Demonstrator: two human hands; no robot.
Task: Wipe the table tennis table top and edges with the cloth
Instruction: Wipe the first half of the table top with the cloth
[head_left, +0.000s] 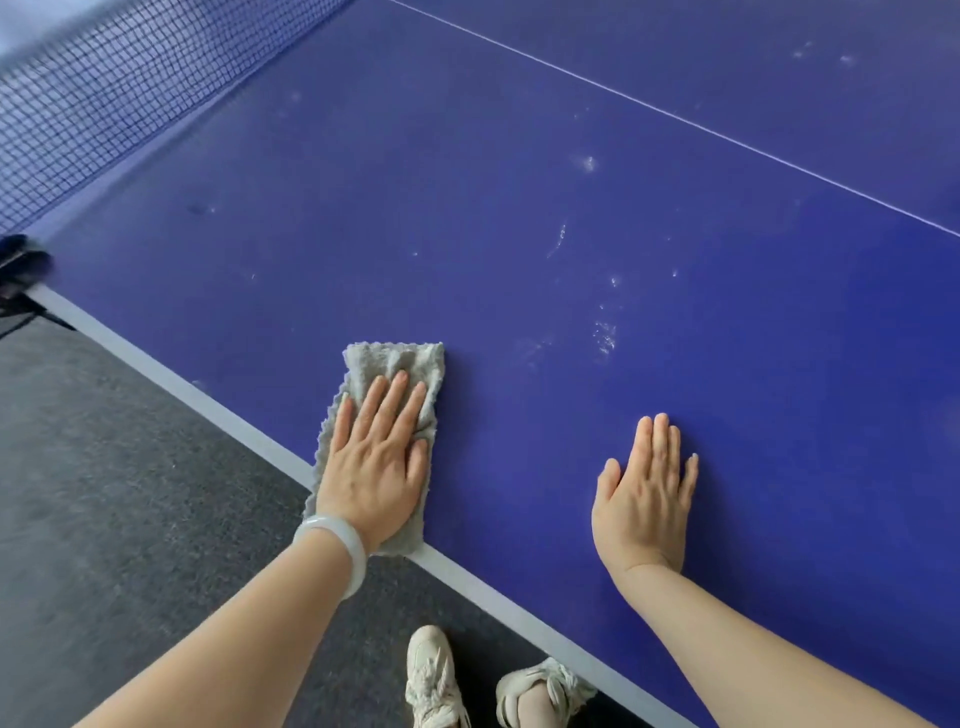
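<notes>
The blue table tennis table (519, 218) fills most of the view, with a pale edge band (218, 410) running along its near side. A folded grey cloth (402, 364) lies on the top right at that edge. My left hand (376, 457) presses flat on the cloth with straight fingers. My right hand (644, 483) rests flat on the bare blue surface, to the right of the cloth and apart from it. White dusty smudges (605, 332) mark the top beyond the hands.
The dark net (104, 98) crosses the upper left, with its clamp (23, 260) at the table's side. A thin white centre line (675, 119) runs across the far top. Grey carpet floor (104, 493) lies at left; my shoes (431, 680) stand under the edge.
</notes>
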